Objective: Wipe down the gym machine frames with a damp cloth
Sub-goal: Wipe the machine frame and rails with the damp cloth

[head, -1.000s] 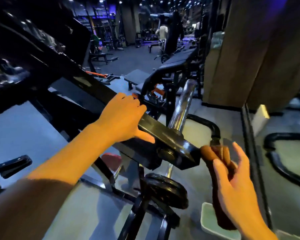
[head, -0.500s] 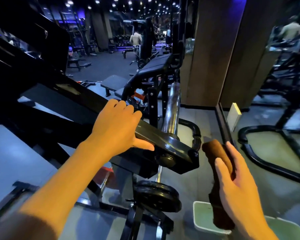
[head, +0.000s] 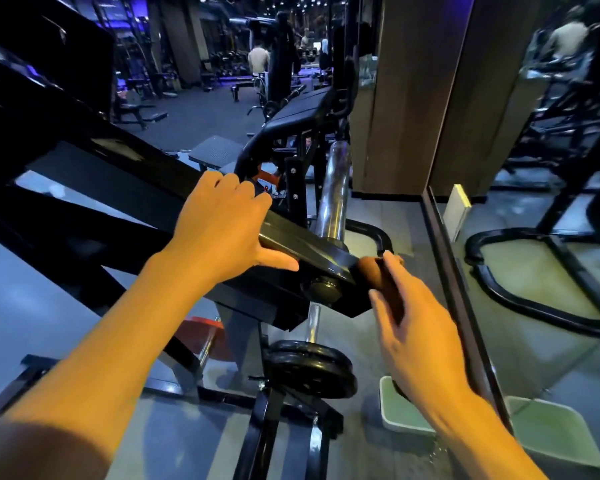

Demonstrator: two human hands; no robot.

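Frame arm [head: 125, 161] runs under left hand [head: 219, 220], whose fingers curl over its top edge, gripping it. Right hand [head: 416, 327] clutches brown cloth [head: 378, 275], cloth touching arm's end. No legible writing.

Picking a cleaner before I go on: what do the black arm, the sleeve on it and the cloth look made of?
Arm: likely painted steel, glossy black, sharp reflections. Sleeve: bare polished metal, probably chrome, mirror-like streaks. Cloth: brown, matte, soft fabric bunched in the right hand; weave too blurred to tell.
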